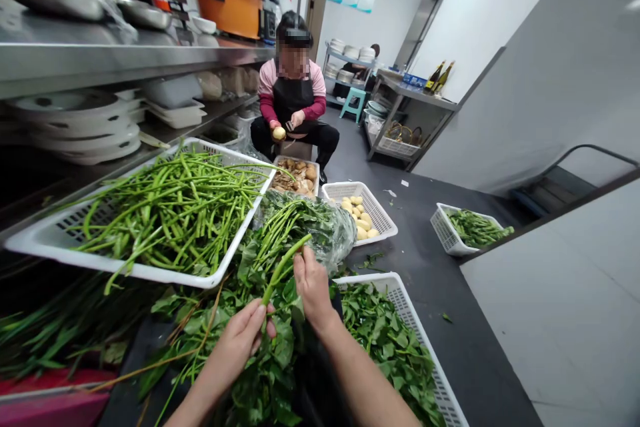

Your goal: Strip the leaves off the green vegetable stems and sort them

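Observation:
My left hand point(251, 328) is closed round the lower part of a green leafy-vegetable stem point(284, 265), which slants up and to the right. My right hand point(311, 280) pinches the same stem near its upper end. Leaves hang below and between my hands. Just beyond them, a bunch of leafy stems point(280, 213) lies partly in a clear plastic bag point(341, 230). Bare green stems point(175, 203) are heaped in a white basket point(220, 273) to the left. Picked leaves point(385, 340) fill another white basket point(425, 333) on the right.
Opposite me a seated person point(295, 90) holds a peeled potato point(279, 133) over a basket of peelings and potatoes point(295, 177). A basket of peeled potatoes point(385, 220) and a basket of green pods point(445, 233) stand on the floor. Steel shelving point(125, 57) runs along the left.

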`<state>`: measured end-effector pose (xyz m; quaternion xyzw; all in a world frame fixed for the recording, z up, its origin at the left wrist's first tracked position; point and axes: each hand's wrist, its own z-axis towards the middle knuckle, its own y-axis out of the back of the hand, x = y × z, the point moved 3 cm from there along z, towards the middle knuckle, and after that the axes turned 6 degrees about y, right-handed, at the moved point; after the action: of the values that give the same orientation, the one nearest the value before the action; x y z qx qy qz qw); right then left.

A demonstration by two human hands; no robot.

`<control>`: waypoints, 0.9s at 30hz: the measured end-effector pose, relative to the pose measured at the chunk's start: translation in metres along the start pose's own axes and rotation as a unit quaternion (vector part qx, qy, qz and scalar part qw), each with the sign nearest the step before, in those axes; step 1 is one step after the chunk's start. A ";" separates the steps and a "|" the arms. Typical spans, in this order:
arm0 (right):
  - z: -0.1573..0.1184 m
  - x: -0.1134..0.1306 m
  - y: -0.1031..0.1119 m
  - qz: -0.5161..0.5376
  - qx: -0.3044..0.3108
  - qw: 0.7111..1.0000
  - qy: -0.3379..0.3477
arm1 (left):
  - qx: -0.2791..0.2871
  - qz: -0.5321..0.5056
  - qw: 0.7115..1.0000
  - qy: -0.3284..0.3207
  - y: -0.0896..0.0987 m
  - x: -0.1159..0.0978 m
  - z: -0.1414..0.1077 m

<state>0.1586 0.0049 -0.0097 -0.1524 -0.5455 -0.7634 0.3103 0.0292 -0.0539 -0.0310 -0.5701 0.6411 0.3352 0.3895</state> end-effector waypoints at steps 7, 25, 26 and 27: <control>-0.011 0.011 -0.020 0.072 0.058 0.995 0.027 | -0.007 0.096 0.994 -0.044 0.003 0.013 0.007; -0.016 0.036 -0.016 0.047 0.077 0.987 0.135 | -0.187 0.015 0.956 -0.227 0.027 -0.126 0.030; -0.018 0.034 -0.019 0.081 0.085 0.987 0.113 | -0.184 -0.001 0.957 -0.222 0.030 -0.129 0.032; -0.017 0.030 -0.018 0.114 0.083 0.987 0.083 | -0.175 -0.006 0.960 -0.219 0.032 -0.131 0.033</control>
<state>0.1259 -0.0160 -0.0114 -0.1233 -0.5587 -0.6852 0.4507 0.0079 0.0407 0.0688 -0.5461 0.4677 0.5564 0.4165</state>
